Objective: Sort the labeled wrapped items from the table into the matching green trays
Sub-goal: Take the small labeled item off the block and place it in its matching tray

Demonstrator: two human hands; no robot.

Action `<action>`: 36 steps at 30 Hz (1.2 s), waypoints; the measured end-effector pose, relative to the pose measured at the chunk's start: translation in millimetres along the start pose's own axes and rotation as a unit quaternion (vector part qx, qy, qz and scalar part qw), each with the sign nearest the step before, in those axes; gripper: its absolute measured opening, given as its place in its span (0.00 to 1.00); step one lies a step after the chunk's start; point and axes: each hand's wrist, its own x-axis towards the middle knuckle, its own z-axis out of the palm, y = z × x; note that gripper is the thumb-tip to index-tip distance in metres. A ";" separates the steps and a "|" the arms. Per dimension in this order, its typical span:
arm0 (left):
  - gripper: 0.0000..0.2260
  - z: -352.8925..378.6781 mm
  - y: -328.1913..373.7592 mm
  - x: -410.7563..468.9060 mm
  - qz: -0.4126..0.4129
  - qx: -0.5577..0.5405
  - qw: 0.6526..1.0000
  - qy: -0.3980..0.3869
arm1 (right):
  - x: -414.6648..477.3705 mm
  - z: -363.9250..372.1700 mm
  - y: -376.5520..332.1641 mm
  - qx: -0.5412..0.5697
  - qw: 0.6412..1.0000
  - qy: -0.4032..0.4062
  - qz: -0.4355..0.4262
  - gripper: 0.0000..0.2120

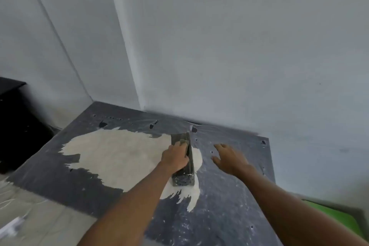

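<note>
Gripping block lengthwise, left hand, long axis toward wall

Grey walls, dark worn sheet w/ pale patch, black furniture left

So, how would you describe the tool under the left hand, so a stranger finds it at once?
Start at the dark board lying in the wall corner, with its big pale plaster patch. At the patch's right edge the left hand grips a long, narrow, grey spattered trowel; the right hand hovers empty beside it.
</note>
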 end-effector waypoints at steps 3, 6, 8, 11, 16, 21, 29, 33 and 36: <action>0.21 8.5 -4.6 16.7 -0.025 -0.004 1.000 0.008 | 19.0 14.0 2.5 0.021 0.999 -0.023 0.007 0.25; 0.21 22.4 -11.0 34.7 -0.041 -0.022 0.999 0.004 | 34.6 30.3 0.7 0.026 0.999 -0.045 0.015 0.24; 0.22 33.5 -13.8 44.2 -0.039 -0.019 0.999 -0.001 | 43.2 38.1 -1.3 0.037 0.998 -0.045 0.025 0.24; 0.25 47.4 -17.6 50.5 -0.035 -0.022 0.999 0.007 | 52.0 48.6 -6.9 0.041 0.997 -0.053 0.034 0.23; 0.23 42.4 -30.2 60.3 -0.003 -0.074 0.997 0.035 | 61.5 56.9 -13.5 0.056 0.996 -0.053 0.037 0.23; 0.17 4.4 -33.6 78.1 0.021 -0.263 0.965 -0.006 | 67.5 41.6 -14.0 0.072 0.997 -0.030 0.026 0.26; 0.15 -57.2 -12.2 85.9 0.077 -0.391 0.904 -0.152 | 60.8 -3.0 -0.8 0.004 0.996 0.070 -0.050 0.31; 0.13 -69.6 5.8 82.0 0.089 -0.435 0.879 -0.177 | 52.0 -14.1 6.6 0.009 0.992 0.107 -0.063 0.24; 0.12 -70.4 15.3 82.5 0.082 -0.450 0.870 -0.185 | 45.1 -19.8 11.2 0.003 0.989 0.131 -0.061 0.20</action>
